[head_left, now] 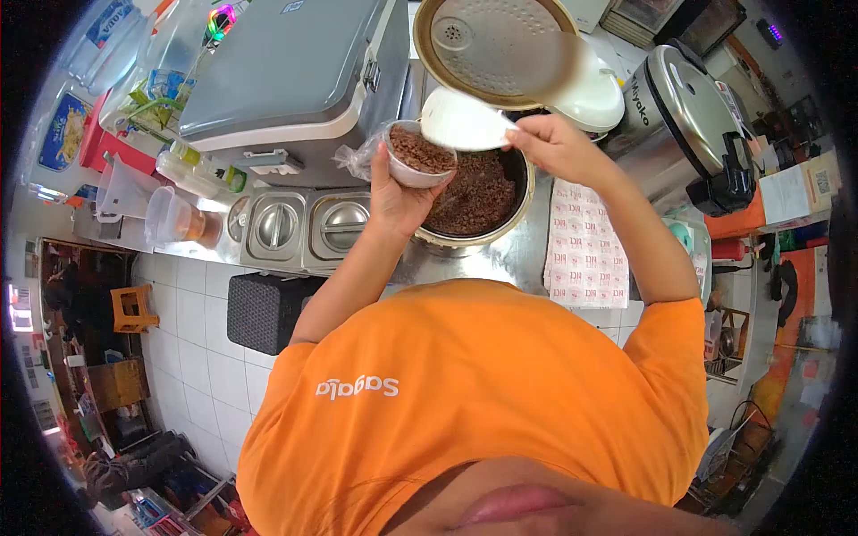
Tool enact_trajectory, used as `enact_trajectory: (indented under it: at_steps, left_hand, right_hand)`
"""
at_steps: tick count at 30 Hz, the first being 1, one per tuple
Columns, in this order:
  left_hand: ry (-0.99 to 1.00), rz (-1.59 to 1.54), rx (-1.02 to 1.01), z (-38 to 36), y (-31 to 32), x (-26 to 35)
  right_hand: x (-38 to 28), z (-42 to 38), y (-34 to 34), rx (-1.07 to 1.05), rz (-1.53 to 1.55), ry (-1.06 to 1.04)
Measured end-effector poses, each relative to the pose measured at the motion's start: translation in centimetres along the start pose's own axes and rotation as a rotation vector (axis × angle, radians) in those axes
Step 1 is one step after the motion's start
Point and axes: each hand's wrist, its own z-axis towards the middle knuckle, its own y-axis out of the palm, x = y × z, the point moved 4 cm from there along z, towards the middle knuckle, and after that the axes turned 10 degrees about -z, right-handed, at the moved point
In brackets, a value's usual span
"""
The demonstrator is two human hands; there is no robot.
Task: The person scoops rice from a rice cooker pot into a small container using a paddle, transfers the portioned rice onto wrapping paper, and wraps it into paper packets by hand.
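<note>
My left hand (393, 201) is wrapped round a small white bowl (413, 174) filled with brown rice (418, 150), tilted slightly. Clear crumpled plastic (356, 159) shows at the bowl's left side. In my right hand (556, 147) is the handle of a white rice paddle (460, 121), its broad blade overlapping the bowl's upper right rim in this view. Below both hands stands a round pot (529, 192) holding more dark brown rice (474, 198). Behind it rests a large perforated round lid (487, 45), partly blurred.
A grey cool box (277, 62) stands at the back left, with lidded steel trays (275, 228) in front. Printed paper sheets (585, 250) lie right of the pot. A large rice cooker (679, 125) stands farther right. Bottles (192, 170) and plastic cups (170, 214) are at left.
</note>
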Motion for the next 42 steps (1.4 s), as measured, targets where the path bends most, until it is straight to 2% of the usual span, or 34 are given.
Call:
enact_trajectory:
  at_steps: [1,3,4,5,7,8,11,12,14,17,19,20,21,22,23,26,29,31,33,34,35,37,38,42]
  left_hand:
    - [0.003,-0.003,0.003,-0.2,-0.1,-0.1]
    - [-0.059,0.037,-0.109,-0.4,0.5,-0.4]
    - [-0.067,0.093,-0.140,-1.0,1.1,-0.4]
    - [-0.063,0.092,-0.135,-1.0,0.5,-0.4]
    - [-0.035,0.240,-0.174,-0.4,-0.7,-0.7]
    - [-0.033,0.245,-0.146,-0.8,-0.7,-0.9]
    - [0.034,0.296,-0.161,-0.4,-1.9,-0.7]
    - [0.036,0.298,-0.165,-0.3,-1.9,-0.6]
    - [0.162,0.268,-0.169,-0.5,-1.7,0.2]
    - [0.225,0.258,-0.142,-0.6,-1.5,0.9]
    - [0.210,0.256,-0.173,-0.4,-1.7,0.3]
    - [0.263,0.288,-0.177,0.3,-2.8,0.1]
    - [0.317,0.320,-0.179,0.7,-3.3,0.0]
    - [0.436,0.307,-0.190,-0.7,-1.1,0.2]
    - [0.438,0.307,-0.191,-1.0,-0.4,0.3]
    - [0.453,0.371,-0.203,-1.8,0.3,0.2]
    - [0.453,0.406,-0.188,-1.9,0.7,0.6]
    - [0.414,0.343,-0.128,-2.0,0.9,0.4]
    - [0.478,0.377,-0.017,-0.2,-1.6,1.6]
    - [0.536,0.353,-0.007,-0.1,-2.5,2.9]
    - [0.503,0.305,-0.084,-0.4,-1.5,3.9]
    - [0.482,0.307,-0.039,-1.3,-1.3,4.8]
    - [0.480,0.307,-0.031,-1.9,-1.0,4.3]
    - [0.471,0.266,-0.030,-4.0,0.0,1.9]
  right_hand:
    - [-0.1,0.2,0.8,-0.088,-0.080,-0.017]
    - [0.6,0.7,3.5,-0.122,-0.295,-0.141]
    - [0.5,0.8,4.3,-0.056,-0.328,-0.207]
    - [0.4,1.0,4.9,-0.061,-0.326,-0.210]
    - [0.1,1.2,5.1,0.076,-0.670,-0.209]
    - [0.0,1.4,5.3,0.022,-0.692,-0.119]
    - [0.2,1.4,5.5,0.028,-0.732,-0.084]
    - [0.0,1.5,4.8,0.033,-0.734,-0.086]
    - [-0.5,1.5,3.1,-0.022,-0.524,-0.218]
    - [0.5,2.2,1.4,0.026,-0.317,-0.185]
    - [-0.1,1.9,3.1,0.044,-0.201,-0.153]
    - [0.5,2.0,5.3,0.093,-0.120,-0.234]
    - [0.1,1.4,6.7,0.086,-0.163,-0.171]
    - [-0.6,0.5,8.1,0.053,-0.148,-0.116]
    - [-1.0,0.1,9.0,0.019,-0.133,-0.059]
    - [-1.0,-0.3,10.4,-0.065,-0.108,-0.075]
    - [0.8,0.6,10.6,-0.070,-0.121,-0.047]
    - [1.4,0.4,10.3,-0.039,-0.148,-0.020]
    - [1.3,0.1,9.4,0.013,-0.168,-0.092]
    - [1.3,-1.5,8.0,-0.128,-0.210,0.121]
    - [2.6,-0.9,7.6,-0.120,-0.207,0.122]
    - [6.6,0.4,7.3,-0.093,-0.181,0.221]
    - [4.6,-0.1,6.0,-0.110,-0.111,0.302]
    - [4.7,2.4,4.4,-0.187,-0.320,0.183]
